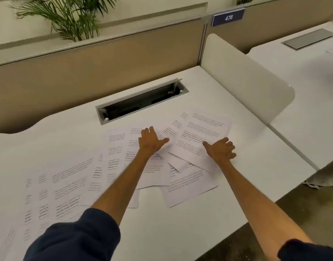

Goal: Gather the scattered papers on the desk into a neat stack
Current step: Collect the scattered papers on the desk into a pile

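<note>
Several white printed papers (71, 185) lie fanned across the white desk (180, 232), overlapping from the near left to the far right. My left hand (150, 141) rests palm down on the sheets in the middle, fingers spread, thumb pointing right. My right hand (221, 150) lies on the lower right edge of the topmost right sheet (203, 132), thumb on the paper and fingers curled at its edge. Whether the fingers grip that sheet or only press on it is unclear. Another sheet (186, 187) lies loose below the right hand.
An open cable tray slot (141, 100) is cut into the desk just behind the papers. A beige partition (86, 72) stands at the back and a white side divider (243, 76) on the right. The desk edge drops off at the right front. A plant (71, 16) stands behind the partition.
</note>
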Motion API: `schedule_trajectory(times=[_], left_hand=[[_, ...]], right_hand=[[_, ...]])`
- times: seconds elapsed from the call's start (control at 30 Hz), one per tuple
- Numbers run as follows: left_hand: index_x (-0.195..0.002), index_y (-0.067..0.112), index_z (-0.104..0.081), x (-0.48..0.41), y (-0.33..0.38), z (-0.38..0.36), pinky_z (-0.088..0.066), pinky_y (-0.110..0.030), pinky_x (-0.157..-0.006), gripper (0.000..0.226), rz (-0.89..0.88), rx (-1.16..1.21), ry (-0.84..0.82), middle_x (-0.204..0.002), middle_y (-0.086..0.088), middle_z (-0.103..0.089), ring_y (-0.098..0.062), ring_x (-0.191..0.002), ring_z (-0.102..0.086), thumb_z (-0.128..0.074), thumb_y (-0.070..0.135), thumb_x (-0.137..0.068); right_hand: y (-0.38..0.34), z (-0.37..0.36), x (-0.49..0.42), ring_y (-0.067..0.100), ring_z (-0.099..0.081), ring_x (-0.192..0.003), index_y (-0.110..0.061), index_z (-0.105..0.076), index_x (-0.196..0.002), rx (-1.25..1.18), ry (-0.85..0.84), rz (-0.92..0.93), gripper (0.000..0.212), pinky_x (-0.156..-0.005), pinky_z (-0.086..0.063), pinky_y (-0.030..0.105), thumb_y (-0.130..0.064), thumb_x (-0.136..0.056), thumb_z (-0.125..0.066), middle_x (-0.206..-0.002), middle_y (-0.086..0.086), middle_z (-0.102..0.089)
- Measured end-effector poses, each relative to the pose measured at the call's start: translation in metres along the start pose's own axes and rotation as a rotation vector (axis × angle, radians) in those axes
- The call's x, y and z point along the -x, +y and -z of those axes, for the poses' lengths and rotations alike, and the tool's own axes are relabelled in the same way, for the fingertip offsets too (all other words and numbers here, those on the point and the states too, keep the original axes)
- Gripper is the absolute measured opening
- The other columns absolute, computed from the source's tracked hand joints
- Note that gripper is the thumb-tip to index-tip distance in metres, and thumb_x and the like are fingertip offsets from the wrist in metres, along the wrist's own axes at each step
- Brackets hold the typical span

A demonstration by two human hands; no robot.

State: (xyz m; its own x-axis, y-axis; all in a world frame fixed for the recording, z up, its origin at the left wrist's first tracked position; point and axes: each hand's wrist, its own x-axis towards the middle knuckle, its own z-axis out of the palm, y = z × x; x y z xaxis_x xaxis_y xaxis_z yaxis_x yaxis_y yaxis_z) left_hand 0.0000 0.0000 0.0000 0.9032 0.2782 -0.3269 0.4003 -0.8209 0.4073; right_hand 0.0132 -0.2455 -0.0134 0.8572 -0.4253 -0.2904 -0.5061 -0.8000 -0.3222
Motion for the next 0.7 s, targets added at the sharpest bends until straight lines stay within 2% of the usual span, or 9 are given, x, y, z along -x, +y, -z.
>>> schedule_trajectory(times=[0.07,0.2,0.37,0.47,0.57,0.7], left_hand=[[-0.158,0.008,-0.011,-0.002,0.002,-0.007,-0.017,-0.056,-0.12,0.108,0.059,0.009,-0.059,-0.166,-0.017,-0.013,-0.037,-0.153,-0.011,-0.061,0.069,-0.084],[-0.158,0.006,-0.01,-0.007,0.008,-0.022,-0.015,-0.059,-0.119,0.11,0.081,-0.025,-0.049,-0.165,-0.019,-0.016,-0.038,-0.152,-0.013,-0.055,0.074,-0.083],[-0.156,0.006,-0.017,-0.017,0.017,-0.024,-0.021,-0.06,-0.116,0.108,0.05,-0.024,-0.002,-0.159,-0.019,-0.03,-0.038,-0.147,-0.027,-0.063,0.069,-0.082],[-0.15,0.005,-0.025,-0.023,0.019,-0.023,-0.03,-0.057,-0.113,0.1,0.034,0.023,-0.002,-0.149,-0.018,-0.047,-0.038,-0.136,-0.046,-0.071,0.06,-0.08],[-0.142,0.003,-0.031,-0.025,0.021,-0.022,-0.049,-0.049,-0.101,0.089,0.047,0.224,-0.037,-0.138,-0.017,-0.055,-0.038,-0.122,-0.058,-0.08,0.043,-0.079],[-0.133,0.001,-0.043,-0.018,0.021,-0.019,-0.053,-0.045,-0.095,0.073,0.159,0.616,-0.049,-0.132,-0.018,-0.056,-0.035,-0.118,-0.058,-0.085,0.018,-0.076]], right_hand=[[0.001,-0.005,0.001,0.035,-0.039,-0.129,0.0,-0.032,-0.138,0.018,0.005,-0.051,0.096,-0.1,-0.039,0.05,-0.067,-0.077,-0.064,-0.139,0.021,-0.042],[-0.001,-0.021,0.003,0.034,-0.04,-0.123,-0.003,-0.034,-0.135,0.084,0.032,0.015,0.096,-0.097,-0.039,0.049,-0.07,-0.072,-0.064,-0.134,0.02,-0.043],[-0.005,-0.031,0.006,0.035,-0.038,-0.125,-0.006,-0.031,-0.138,0.068,0.056,0.099,0.098,-0.099,-0.036,0.054,-0.068,-0.072,-0.068,-0.135,0.019,-0.042],[-0.01,-0.034,0.008,0.035,-0.035,-0.129,-0.009,-0.028,-0.141,0.043,0.042,0.145,0.101,-0.103,-0.033,0.057,-0.066,-0.07,-0.071,-0.139,0.017,-0.04],[-0.015,-0.037,0.01,0.034,-0.034,-0.132,-0.01,-0.027,-0.144,-0.006,0.024,0.192,0.103,-0.105,-0.03,0.058,-0.062,-0.069,-0.075,-0.142,0.016,-0.04],[-0.019,-0.036,0.008,0.033,-0.04,-0.132,-0.011,-0.03,-0.144,-0.162,0.016,0.25,0.095,-0.104,-0.03,0.054,-0.058,-0.074,-0.074,-0.141,0.015,-0.048]])
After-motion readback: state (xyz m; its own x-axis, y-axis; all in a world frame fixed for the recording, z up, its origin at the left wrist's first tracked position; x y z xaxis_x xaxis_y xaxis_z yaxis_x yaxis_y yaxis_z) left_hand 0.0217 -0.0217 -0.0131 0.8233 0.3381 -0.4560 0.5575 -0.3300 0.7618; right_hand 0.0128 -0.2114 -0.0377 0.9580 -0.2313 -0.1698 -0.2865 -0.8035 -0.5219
